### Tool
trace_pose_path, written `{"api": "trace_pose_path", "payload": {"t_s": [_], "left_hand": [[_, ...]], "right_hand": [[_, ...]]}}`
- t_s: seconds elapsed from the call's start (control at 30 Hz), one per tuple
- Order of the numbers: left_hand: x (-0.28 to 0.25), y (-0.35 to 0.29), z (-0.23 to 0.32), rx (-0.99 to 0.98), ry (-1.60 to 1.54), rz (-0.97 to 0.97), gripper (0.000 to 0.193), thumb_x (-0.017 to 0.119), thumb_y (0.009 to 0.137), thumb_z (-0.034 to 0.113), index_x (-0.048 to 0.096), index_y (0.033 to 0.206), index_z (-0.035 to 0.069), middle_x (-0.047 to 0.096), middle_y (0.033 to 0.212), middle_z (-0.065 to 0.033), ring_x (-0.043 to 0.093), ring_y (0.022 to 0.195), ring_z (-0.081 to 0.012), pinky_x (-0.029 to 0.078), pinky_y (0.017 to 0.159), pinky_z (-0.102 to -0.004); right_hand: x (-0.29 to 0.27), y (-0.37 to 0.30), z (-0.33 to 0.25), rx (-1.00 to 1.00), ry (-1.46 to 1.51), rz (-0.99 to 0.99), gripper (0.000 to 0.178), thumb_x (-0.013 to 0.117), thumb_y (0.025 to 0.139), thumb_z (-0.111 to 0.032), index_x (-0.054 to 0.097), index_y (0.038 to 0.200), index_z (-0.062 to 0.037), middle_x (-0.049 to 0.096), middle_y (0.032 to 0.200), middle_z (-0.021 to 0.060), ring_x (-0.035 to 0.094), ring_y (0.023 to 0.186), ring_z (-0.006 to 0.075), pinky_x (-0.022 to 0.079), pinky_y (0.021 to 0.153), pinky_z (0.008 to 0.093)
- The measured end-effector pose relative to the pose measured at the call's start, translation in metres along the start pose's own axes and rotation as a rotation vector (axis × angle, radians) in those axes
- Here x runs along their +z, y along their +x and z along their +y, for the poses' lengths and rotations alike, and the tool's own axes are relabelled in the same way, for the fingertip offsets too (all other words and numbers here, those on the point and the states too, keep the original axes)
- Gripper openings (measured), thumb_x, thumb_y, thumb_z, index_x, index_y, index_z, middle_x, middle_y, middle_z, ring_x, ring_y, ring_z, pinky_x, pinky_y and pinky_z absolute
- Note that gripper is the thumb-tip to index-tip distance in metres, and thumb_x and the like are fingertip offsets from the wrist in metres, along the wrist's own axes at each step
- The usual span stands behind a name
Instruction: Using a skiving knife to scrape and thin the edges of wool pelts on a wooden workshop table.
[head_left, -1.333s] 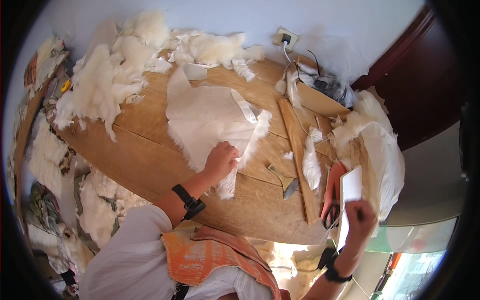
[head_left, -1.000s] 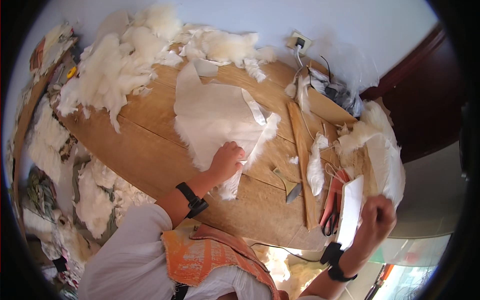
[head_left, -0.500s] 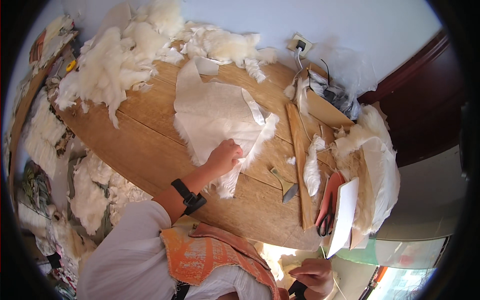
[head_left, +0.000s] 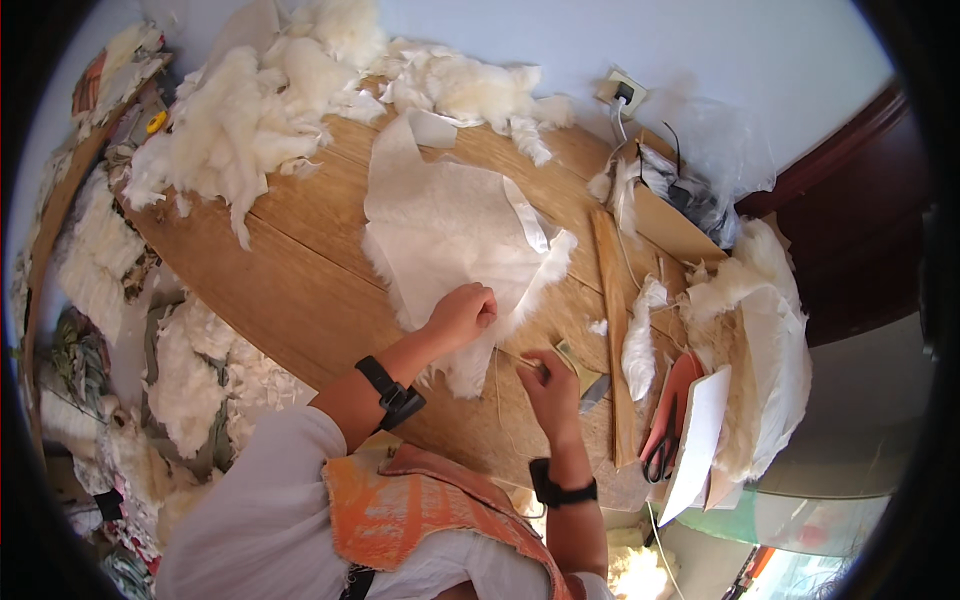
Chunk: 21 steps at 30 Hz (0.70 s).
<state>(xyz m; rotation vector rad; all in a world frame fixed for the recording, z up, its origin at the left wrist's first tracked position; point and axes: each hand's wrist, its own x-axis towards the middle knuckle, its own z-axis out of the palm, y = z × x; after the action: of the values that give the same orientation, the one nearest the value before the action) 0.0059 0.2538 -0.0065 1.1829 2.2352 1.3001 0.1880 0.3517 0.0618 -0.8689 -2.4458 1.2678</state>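
A white fur pelt (head_left: 435, 225) lies skin side up on the wooden table, fluffy hair showing along its edges. My left hand (head_left: 465, 315) is closed on the lower part of the pelt, fingers curled and pinching its edge. Close by on the right, apart from the pelt, my right hand (head_left: 550, 385) has thumb and fingers pressed together; whatever they hold is too small to make out. A thin pale thread (head_left: 499, 400) curves down over the wood between the two hands. Partly behind the right hand lies a flat blade tool (head_left: 592, 388).
A wooden strip (head_left: 612, 330) lies right of the hands, beside a twisted white fur piece (head_left: 640, 345). Black-handled scissors (head_left: 660, 458) rest by a white card (head_left: 697, 440). Fluffy fur (head_left: 255, 120) is heaped at the back left. A cardboard box (head_left: 675, 220) stands back right.
My right hand has come up and left from below the table's front edge to beside the pelt. The left hand stays on the pelt. The whole view has shifted slightly.
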Motion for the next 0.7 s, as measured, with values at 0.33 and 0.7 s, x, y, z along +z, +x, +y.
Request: {"api": "trace_pose_path", "payload": {"t_s": [0.33, 0.7], "left_hand": [[0.007, -0.004, -0.007, 0.042, -0.034, 0.072, 0.008, 0.063, 0.076, 0.003, 0.056, 0.079, 0.004, 0.060, 0.078, -0.0090, 0.059, 0.078, -0.0289, 0.047, 0.068, -0.0380], [-0.005, -0.016, 0.008, 0.187, -0.003, 0.174, 0.017, 0.059, 0.075, -0.004, 0.058, 0.088, 0.007, 0.059, 0.086, -0.0074, 0.056, 0.082, -0.0274, 0.046, 0.070, -0.0368]], "right_hand": [[0.032, 0.024, 0.035, 0.087, 0.055, -0.208, 0.017, 0.073, 0.077, -0.014, 0.067, 0.086, -0.0006, 0.055, 0.061, 0.0008, 0.047, 0.056, 0.0082, 0.041, 0.054, 0.0260], [0.007, -0.013, -0.024, -0.458, 0.015, -0.400, 0.007, 0.070, 0.081, -0.006, 0.068, 0.088, -0.0063, 0.054, 0.062, 0.0055, 0.048, 0.055, 0.0092, 0.040, 0.052, 0.0240]]}}
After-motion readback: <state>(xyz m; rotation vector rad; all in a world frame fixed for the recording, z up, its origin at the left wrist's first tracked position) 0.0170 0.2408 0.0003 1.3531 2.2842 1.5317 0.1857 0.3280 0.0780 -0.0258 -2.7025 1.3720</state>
